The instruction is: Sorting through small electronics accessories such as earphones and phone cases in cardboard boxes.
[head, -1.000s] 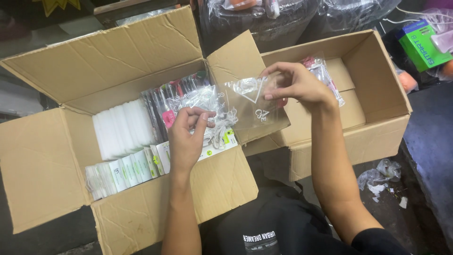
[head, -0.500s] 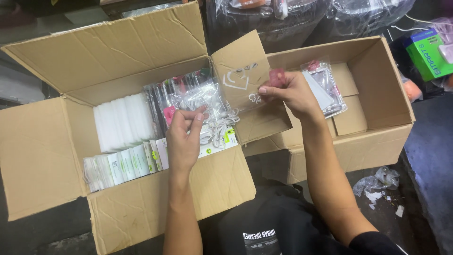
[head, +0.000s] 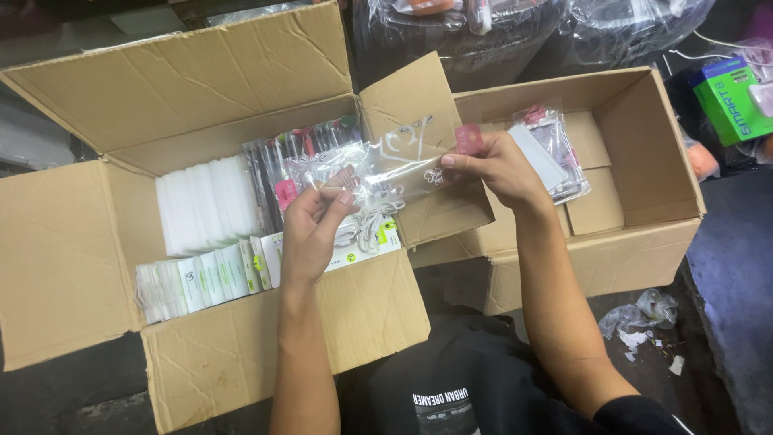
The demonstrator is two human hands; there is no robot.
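The clear plastic bag [head: 394, 165] has dropped lower, now stretched between the left hand [head: 314, 229] and right hand [head: 491, 165], both pinching its ends above the large cardboard box [head: 201, 89].

A stockroom or packing area: open cardboard cartons [head: 241, 105] crammed with rows of small boxed and bagged goods [head: 209, 278] on a dark floor [head: 725, 266], plastic-wrapped bundles [head: 451, 24] behind.

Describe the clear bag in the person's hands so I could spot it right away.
Start at the big open cardboard box on the left. Above its right flap, the left hand and right hand stretch a clear plastic bag between them. Unlike the packets standing in the box, it is held up, see-through, with white print.
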